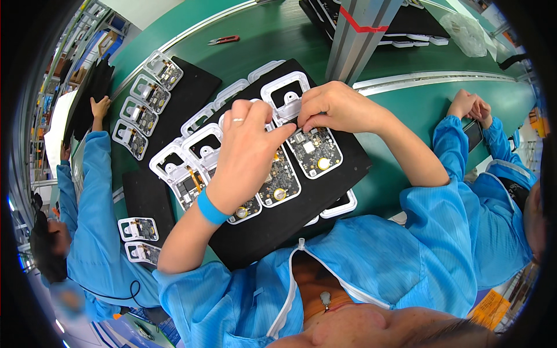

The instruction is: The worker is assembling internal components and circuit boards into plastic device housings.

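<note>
Several white plastic housings with dark circuit boards stand in a row on a black foam sheet [249,243] in front of me. Over the rightmost one, at the upper edge of its circuit board [316,153], the fingertips of both hands meet. My right hand [345,110] pinches there with thumb and fingers. My left hand [246,148], with a blue wristband [212,209], reaches across the neighbouring housings, thumb and fingertips closed at the same edge. Something small and dark shows between the fingertips; its kind is hidden. A round coin cell [324,163] sits low on that board.
More housings with circuit boards [139,112] lie on black foam to the left. Red-handled snips [224,40] lie on the green table [272,43]. A metal post [362,40] rises beyond my right hand. Co-workers in blue sit at left [104,191] and right [502,197].
</note>
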`<state>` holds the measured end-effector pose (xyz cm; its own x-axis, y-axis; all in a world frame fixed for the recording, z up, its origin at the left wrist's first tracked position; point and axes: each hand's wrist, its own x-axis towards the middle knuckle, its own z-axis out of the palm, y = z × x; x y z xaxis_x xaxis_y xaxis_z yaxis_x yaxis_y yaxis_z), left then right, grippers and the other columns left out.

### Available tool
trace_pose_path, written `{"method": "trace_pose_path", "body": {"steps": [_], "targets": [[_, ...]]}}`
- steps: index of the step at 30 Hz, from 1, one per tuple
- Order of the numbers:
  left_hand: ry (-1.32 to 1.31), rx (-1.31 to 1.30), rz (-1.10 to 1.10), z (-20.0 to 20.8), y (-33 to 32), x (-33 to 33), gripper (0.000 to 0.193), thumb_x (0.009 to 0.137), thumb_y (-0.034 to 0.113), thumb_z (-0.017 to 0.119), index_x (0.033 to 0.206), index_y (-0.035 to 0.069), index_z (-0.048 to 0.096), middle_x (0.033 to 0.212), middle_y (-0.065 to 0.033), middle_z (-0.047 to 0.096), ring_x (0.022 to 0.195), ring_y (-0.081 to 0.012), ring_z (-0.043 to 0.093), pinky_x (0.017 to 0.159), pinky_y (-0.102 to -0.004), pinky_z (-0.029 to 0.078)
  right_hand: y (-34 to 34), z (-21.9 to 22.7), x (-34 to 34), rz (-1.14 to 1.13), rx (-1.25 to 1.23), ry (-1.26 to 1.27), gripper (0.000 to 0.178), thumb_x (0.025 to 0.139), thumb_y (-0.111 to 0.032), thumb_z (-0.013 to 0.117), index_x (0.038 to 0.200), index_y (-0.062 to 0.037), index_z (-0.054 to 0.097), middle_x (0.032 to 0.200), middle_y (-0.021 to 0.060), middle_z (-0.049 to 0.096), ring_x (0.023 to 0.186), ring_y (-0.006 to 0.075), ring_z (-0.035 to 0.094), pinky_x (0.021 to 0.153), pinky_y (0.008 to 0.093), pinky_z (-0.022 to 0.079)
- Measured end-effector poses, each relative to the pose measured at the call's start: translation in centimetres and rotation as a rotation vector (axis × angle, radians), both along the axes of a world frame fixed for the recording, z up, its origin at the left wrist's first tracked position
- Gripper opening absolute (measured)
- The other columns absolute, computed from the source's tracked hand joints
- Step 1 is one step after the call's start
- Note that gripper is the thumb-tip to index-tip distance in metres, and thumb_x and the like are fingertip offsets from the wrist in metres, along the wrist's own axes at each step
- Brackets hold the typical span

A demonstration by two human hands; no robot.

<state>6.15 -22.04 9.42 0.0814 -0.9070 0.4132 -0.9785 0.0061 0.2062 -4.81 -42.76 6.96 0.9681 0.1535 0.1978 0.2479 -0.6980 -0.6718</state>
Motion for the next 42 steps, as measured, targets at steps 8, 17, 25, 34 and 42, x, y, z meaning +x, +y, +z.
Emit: {"method": "trace_pose_path", "body": {"steps": [8,17,25,34,42], "targets": [[-0.054,0.128,-0.119,-0.6,-1.7,1.2,0.018,0.069,0.006,0.071,0.086,0.009,0.070,0.097,-0.0074,0.051,0.097,-0.0267,0.048,0.082,-0.0375,0.040,-0.2,0.0,0.0,-0.007,0.011,0.021,0.009,0.074,-0.013,0.074,0.081,-0.0074,0.070,0.078,0.0044,0.065,0.077,0.0240,0.064,0.068,0.0350,0.050],[-0.056,0.139,-0.252,-0.6,-2.4,2.4,0.010,0.071,0.012,0.071,0.078,0.009,0.066,0.081,-0.0007,0.058,0.092,-0.0235,0.051,0.082,-0.0366,0.038,-0.2,0.2,0.1,0.005,0.014,0.020,0.010,0.074,-0.013,0.074,0.081,-0.0067,0.070,0.077,0.0047,0.065,0.077,0.0244,0.063,0.069,0.0349,0.050],[-0.054,0.147,-0.301,-0.5,-2.7,2.6,0.010,0.069,0.013,0.072,0.079,0.011,0.069,0.071,0.0016,0.059,0.087,-0.0201,0.053,0.081,-0.0353,0.037,-0.3,0.8,-0.7,-0.038,-0.050,0.031,0.010,0.074,-0.012,0.074,0.081,-0.0064,0.071,0.078,0.0050,0.066,0.077,0.0241,0.064,0.068,0.0351,0.049],[-0.072,0.141,-0.326,-0.5,-2.7,2.7,0.009,0.069,0.012,0.072,0.077,0.010,0.070,0.074,0.0011,0.059,0.091,-0.0202,0.053,0.084,-0.0363,0.038,0.0,0.4,-2.9,-0.204,0.018,0.017,0.010,0.076,-0.011,0.074,0.084,-0.0059,0.072,0.079,0.0057,0.066,0.075,0.0253,0.064,0.068,0.0356,0.050],[0.024,0.104,-0.271,-0.7,-2.4,2.3,0.010,0.068,0.010,0.075,0.076,0.009,0.069,0.088,-0.0004,0.059,0.101,-0.0239,0.052,0.090,-0.0410,0.037,1.0,0.1,-2.7,-0.223,0.015,-0.029,0.011,0.074,-0.007,0.075,0.084,-0.0038,0.071,0.079,0.0070,0.065,0.073,0.0240,0.064,0.065,0.0325,0.050]]}}
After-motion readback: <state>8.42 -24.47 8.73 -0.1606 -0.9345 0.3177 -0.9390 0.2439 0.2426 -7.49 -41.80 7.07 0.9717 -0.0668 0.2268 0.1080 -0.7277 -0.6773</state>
